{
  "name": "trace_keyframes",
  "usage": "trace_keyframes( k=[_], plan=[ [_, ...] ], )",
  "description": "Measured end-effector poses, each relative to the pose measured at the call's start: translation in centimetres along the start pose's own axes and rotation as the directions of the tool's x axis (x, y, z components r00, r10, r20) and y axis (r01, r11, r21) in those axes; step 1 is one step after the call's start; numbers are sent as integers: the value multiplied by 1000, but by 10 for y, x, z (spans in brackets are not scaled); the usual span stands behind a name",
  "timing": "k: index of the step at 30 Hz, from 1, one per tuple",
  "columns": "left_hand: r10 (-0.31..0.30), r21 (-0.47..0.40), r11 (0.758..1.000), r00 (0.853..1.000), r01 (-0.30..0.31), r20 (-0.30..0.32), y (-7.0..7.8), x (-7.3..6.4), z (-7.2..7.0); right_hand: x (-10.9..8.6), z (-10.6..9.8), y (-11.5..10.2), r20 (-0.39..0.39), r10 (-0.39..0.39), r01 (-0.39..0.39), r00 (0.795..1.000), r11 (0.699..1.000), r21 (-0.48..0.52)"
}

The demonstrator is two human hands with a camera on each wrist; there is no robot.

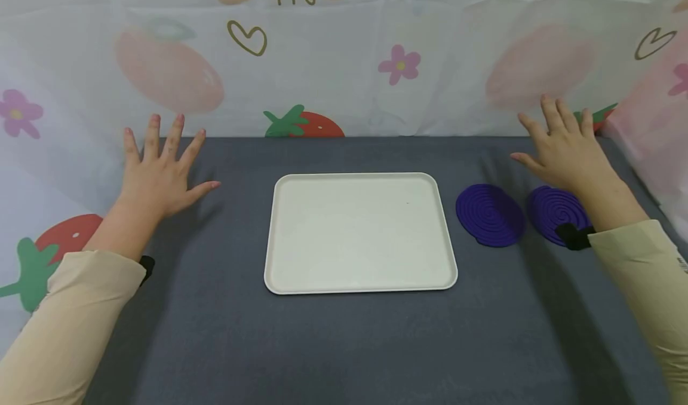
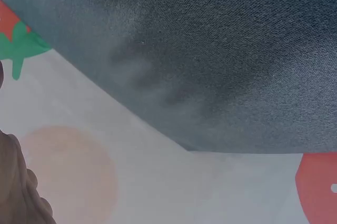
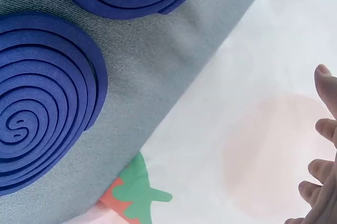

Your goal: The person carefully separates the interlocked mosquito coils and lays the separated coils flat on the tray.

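I see the left hand (image 1: 156, 181) at the far left of the desk (image 1: 226, 345), fingers straight and fanned wide, thumb pointing right. The nearest thing to it is the white tray (image 1: 361, 232), well apart to its right. The right hand (image 1: 570, 148) is at the far right with its fingers extended and spread; on my wrist view only its fingertips and edge show.

Just nearer than that hand lie two blue-purple coils (image 1: 490, 215), flat and side by side on the desk, right of the tray, a narrow strip of grey between them. The left one is near the tray's right rim without touching it; the right one is partly hidden by the forearm and a black wrist strap (image 1: 575, 236). My right wrist view shows one winding out from a small centre in a tight spiral.

The tray sits mid-desk, its corners rounded. Beyond hangs a white backdrop (image 1: 344, 34) printed with strawberries, flowers and hearts.
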State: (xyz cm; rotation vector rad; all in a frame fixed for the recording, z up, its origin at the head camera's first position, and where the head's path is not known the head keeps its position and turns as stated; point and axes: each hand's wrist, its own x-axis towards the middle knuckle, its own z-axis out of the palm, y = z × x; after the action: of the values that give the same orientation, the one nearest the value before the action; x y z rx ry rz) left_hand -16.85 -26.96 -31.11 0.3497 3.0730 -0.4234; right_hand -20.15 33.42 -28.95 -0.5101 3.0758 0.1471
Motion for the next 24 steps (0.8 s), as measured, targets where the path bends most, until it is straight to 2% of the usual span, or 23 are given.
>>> trace_keyframes(
  k=[7, 13, 16, 20, 22, 24],
  plan=[
    [5, -27, 1000, 1000, -5, -20, 9, 1, 3, 0, 3, -2, -20, -1, 2, 1000, 1000, 29],
    [95, -119, 988, 995, -94, 8, 42, -11, 17, -12, 8, -8, -84, -35, 46, 996, 989, 141],
    [131, -181, 975, 991, -132, -13, 62, -20, 24, -22, 12, -12, -128, -35, 64, 991, 970, 233],
    [151, -289, 943, 986, -166, -74, 85, -28, 26, -32, 21, -16, -114, 15, 26, 993, 937, 349],
    [160, -354, 917, 982, -185, -99, 97, -31, 26, -36, 27, -17, -102, 41, 3, 994, 919, 395],
    [168, -432, 878, 978, -206, -125, 109, -34, 25, -40, 33, -18, -99, 66, -16, 993, 896, 443]
  ],
)
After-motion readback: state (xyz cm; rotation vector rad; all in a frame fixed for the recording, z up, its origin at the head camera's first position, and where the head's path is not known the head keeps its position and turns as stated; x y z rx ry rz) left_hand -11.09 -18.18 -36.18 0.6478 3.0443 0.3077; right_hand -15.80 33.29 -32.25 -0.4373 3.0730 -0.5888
